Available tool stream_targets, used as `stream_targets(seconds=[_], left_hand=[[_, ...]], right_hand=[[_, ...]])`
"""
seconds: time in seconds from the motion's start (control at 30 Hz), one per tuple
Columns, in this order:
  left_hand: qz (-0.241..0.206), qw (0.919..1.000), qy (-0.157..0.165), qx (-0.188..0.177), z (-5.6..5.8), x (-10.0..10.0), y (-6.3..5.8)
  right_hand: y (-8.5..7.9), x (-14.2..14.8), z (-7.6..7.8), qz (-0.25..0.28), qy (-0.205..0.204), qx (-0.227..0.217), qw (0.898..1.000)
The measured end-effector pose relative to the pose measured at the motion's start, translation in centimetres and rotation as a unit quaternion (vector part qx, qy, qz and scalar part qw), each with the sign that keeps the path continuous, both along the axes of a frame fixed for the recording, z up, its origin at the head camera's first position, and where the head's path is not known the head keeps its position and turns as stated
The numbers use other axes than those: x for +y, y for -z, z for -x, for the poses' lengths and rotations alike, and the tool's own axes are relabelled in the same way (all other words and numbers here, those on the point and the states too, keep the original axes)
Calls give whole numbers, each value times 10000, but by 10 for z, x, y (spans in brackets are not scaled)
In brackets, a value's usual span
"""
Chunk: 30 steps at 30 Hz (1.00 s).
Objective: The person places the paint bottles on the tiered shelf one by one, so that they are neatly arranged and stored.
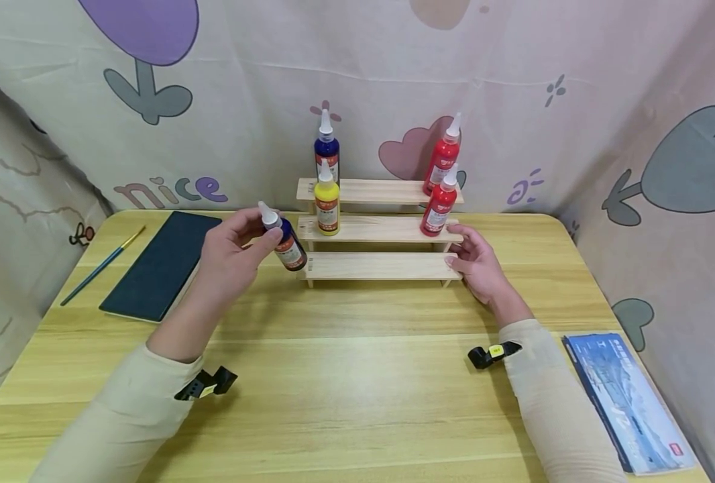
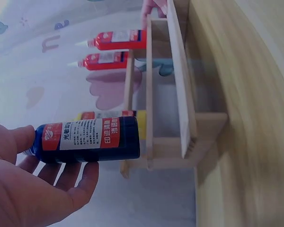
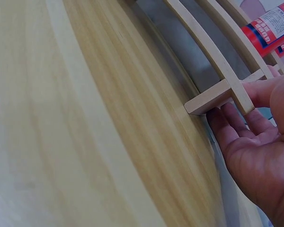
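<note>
In the head view my left hand (image 1: 232,258) grips a dark blue paint bottle (image 1: 290,249) with a white nozzle, tilted beside the left end of a three-tier wooden display rack (image 1: 381,266). The left wrist view shows thumb and fingers around the bottle's neck end, its label (image 2: 83,134) facing the camera. My right hand (image 1: 478,265) holds the rack's right end, thumb at the lowest tier and fingers about its side support (image 3: 210,98). A yellow bottle (image 1: 327,209) and a red bottle (image 1: 438,209) stand on the middle tier; another blue bottle (image 1: 327,151) and red bottle (image 1: 444,161) stand on top.
Left on the wooden table (image 1: 357,389) lie a dark notebook (image 1: 158,268) and a paintbrush (image 1: 104,265). A blue-and-white booklet (image 1: 629,402) lies at the right edge. Patterned curtain (image 1: 261,94) hangs behind the rack and along both sides.
</note>
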<state>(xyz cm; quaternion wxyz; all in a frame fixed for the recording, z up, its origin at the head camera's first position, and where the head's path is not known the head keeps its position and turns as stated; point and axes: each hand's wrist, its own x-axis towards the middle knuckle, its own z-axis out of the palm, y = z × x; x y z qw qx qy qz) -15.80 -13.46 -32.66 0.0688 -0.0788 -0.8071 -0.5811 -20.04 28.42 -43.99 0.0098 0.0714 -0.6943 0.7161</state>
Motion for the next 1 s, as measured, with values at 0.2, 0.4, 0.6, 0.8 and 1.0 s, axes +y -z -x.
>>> stream_targets(seconds=[0.2, 0.4, 0.6, 0.8, 1.0], left_hand=[[-260, 9988, 420, -7, 1, 16, -4], [-429, 9964, 730, -44, 4, 34, -5], [-545, 9932, 1026, -83, 10, 53, -3], [-676, 9888, 1327, 124, 16, 73, -1], [-550, 9887, 1391, 133, 21, 92, -1]], right_hand=[[1, 1, 0, -29, 10, -70, 10000], [0, 0, 0, -31, -3, -72, 10000], [-1, 0, 0, -37, -1, -65, 10000], [0, 0, -1, -41, -1, -72, 10000], [-2, 0, -1, 25, -29, -62, 10000]])
